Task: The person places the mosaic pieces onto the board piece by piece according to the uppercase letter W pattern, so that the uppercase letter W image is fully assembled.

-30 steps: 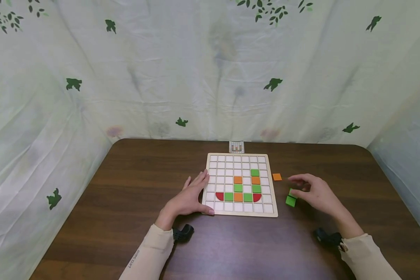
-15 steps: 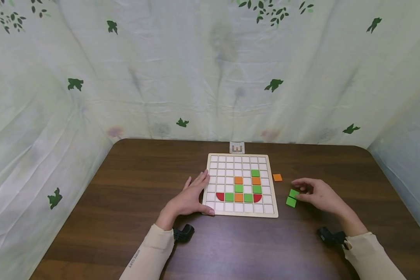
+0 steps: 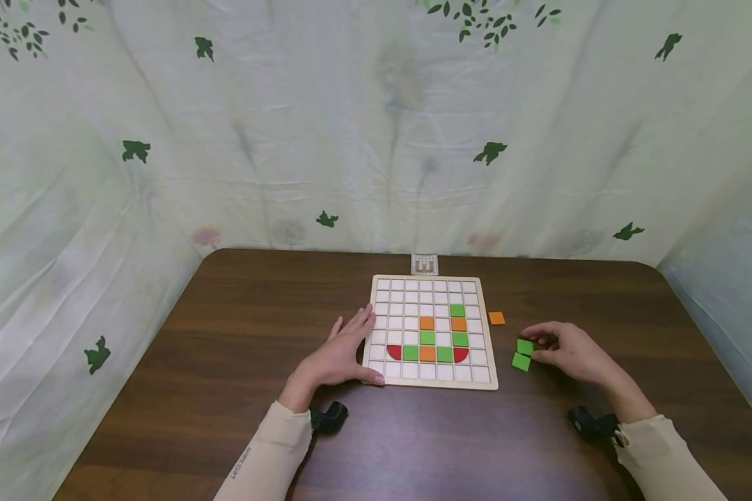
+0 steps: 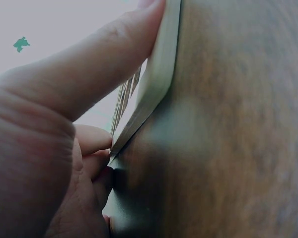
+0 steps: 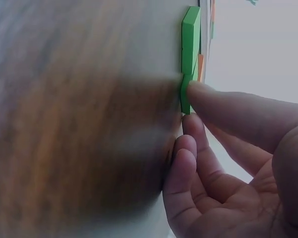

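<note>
In the head view a light wooden grid board (image 3: 439, 384) lies mid-table, with green, orange and red tiles in some of its white squares. My left hand (image 3: 331, 358) rests against its near left corner, fingers straight along the left side and thumb on the front edge. To the board's right, two green square tiles lie touching on the table. My right hand (image 3: 573, 353) pinches the farther green tile (image 3: 524, 346) between thumb and fingers; the nearer green tile (image 3: 521, 362) lies just in front. In the right wrist view the thumb covers part of the pinched green tile (image 5: 186, 94).
A loose orange tile (image 3: 496, 318) lies just off the board's right edge. Behind the board, a small printed card (image 3: 424, 264) with a grid pattern sits at the table's far edge. A pale patterned curtain (image 3: 351, 139) hangs behind the dark wooden table (image 3: 257, 306).
My right hand has drawn back slightly to the right and closed its fingers by the farther green tile, which has turned a little. My left hand and the board have stayed put.
</note>
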A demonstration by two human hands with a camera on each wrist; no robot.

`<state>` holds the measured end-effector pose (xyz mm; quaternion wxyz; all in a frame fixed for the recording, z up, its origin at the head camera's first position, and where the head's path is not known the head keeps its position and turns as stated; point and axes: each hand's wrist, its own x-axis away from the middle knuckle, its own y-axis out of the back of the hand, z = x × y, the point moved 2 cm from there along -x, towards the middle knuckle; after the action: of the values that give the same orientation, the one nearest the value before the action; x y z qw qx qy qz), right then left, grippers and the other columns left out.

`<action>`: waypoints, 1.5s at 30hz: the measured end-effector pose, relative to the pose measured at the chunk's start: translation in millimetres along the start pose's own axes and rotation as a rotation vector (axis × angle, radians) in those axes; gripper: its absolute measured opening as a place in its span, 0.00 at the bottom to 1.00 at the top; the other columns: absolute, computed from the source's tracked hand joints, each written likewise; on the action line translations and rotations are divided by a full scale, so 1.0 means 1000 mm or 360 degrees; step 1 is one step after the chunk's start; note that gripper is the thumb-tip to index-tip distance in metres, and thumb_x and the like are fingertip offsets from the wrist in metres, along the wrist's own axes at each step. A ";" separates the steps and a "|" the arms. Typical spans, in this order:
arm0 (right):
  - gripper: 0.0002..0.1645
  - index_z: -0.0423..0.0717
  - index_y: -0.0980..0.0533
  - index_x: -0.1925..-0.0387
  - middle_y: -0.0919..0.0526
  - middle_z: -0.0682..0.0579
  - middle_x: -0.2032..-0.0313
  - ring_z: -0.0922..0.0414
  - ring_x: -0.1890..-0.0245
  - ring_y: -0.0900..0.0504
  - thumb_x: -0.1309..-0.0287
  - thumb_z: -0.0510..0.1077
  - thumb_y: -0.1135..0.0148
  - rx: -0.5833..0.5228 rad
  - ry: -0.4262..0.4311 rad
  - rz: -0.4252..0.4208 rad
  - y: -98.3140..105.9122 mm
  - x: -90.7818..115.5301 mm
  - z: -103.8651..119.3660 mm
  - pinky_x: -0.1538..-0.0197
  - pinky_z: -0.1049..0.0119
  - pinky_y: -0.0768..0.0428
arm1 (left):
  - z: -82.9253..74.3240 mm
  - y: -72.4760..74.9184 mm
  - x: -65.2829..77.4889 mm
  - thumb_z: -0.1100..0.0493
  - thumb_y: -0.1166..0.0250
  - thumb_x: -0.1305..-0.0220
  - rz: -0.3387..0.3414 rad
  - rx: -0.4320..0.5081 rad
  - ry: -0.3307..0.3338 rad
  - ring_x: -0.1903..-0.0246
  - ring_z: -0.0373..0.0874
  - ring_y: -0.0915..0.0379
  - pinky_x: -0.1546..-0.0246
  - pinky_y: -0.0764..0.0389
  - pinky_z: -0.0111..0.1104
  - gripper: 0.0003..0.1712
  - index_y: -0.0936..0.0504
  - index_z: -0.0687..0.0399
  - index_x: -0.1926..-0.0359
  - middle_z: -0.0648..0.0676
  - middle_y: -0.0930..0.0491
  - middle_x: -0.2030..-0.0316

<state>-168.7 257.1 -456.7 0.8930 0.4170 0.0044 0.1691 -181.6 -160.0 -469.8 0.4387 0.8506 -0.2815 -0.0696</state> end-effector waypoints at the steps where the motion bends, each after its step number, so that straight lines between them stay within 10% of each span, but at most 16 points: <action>1: 0.21 0.35 0.20 0.45 0.17 0.41 0.50 0.48 0.55 0.22 0.41 0.34 0.32 0.0011 -0.0001 -0.0004 0.000 0.000 0.000 0.54 0.53 0.21 | 0.000 0.000 0.000 0.38 0.21 0.52 0.0000 0.0001 -0.0001 0.22 0.49 0.69 0.26 0.69 0.53 0.71 0.54 0.61 0.21 0.56 0.62 0.20; 45: 0.18 0.38 0.19 0.48 0.17 0.48 0.59 0.52 0.61 0.21 0.40 0.38 0.30 0.0178 0.0011 -0.0187 -0.006 -0.002 0.029 0.58 0.54 0.20 | 0.000 -0.002 0.001 0.39 0.20 0.53 -0.0029 0.0040 0.0000 0.21 0.50 0.68 0.26 0.69 0.54 0.70 0.52 0.62 0.21 0.56 0.60 0.20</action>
<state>-164.6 231.5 -442.0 0.8767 0.4647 0.0414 0.1172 -180.3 -159.4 -470.9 0.4272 0.8586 -0.2746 -0.0702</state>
